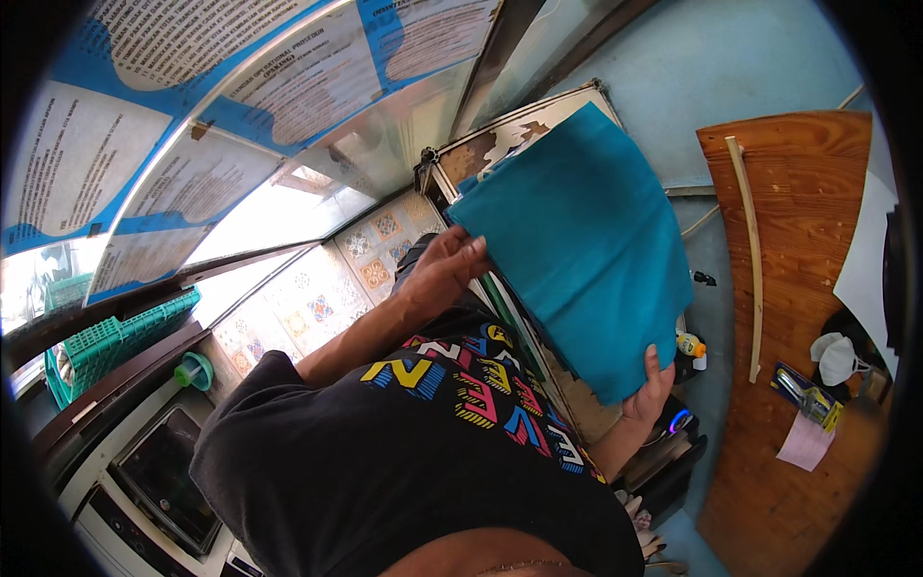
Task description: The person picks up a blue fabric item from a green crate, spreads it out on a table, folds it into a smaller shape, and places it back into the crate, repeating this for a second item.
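A teal folded cloth (pixel 577 252) spreads in front of my chest, smooth with a few soft creases. My left hand (pixel 451 263) pinches its near left edge, thumb on top. My right hand (pixel 649 389) grips the near right corner, its thumb lying over the fabric and the other fingers underneath. Beneath the cloth is a worn table (pixel 472 162) with a peeling surface, mostly covered. Some other fabric peeks out at the cloth's far left edge, too little of it showing to name.
Glass panels bearing printed sheets (pixel 303 79) stand at the left, above patterned floor tiles (pixel 317 306). A green plastic crate (pixel 119 346) and a white front-loading machine (pixel 155 476) are at lower left. A wooden panel (pixel 800 252) with a wooden handle stands at right, near a bottle (pixel 690 345).
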### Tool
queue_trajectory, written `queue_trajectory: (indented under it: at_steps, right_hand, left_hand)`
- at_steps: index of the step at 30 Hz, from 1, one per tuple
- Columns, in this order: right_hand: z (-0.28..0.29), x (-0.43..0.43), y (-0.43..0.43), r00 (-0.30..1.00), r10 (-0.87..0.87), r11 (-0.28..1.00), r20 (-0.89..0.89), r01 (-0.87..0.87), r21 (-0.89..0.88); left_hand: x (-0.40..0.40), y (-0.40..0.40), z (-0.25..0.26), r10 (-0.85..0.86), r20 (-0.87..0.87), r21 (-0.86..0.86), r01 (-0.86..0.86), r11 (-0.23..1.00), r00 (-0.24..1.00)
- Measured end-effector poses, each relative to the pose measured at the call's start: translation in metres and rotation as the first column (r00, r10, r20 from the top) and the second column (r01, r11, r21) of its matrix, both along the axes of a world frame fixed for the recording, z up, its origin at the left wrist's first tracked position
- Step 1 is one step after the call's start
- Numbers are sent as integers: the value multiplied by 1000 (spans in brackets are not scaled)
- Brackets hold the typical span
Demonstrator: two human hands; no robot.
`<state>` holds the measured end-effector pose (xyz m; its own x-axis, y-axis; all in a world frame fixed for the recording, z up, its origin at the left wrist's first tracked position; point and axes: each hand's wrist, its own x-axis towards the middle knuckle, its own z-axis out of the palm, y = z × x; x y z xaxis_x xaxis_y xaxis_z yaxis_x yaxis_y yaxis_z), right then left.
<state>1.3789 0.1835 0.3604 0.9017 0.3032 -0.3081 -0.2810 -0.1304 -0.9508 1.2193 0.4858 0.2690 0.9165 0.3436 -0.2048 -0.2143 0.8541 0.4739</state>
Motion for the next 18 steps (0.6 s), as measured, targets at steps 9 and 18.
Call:
queue_trajectory:
  at_steps: [9,18]
  right_hand:
    - [-23,20,-69,930,290,747,-225,-367,-554]
    - [24,125,-12,943,231,744,242,-11,-668]
  left_hand:
    - [17,80,-19,-84,-340,363,213,907,937]
    - [75,121,6,-204,-473,526,461,715,857]
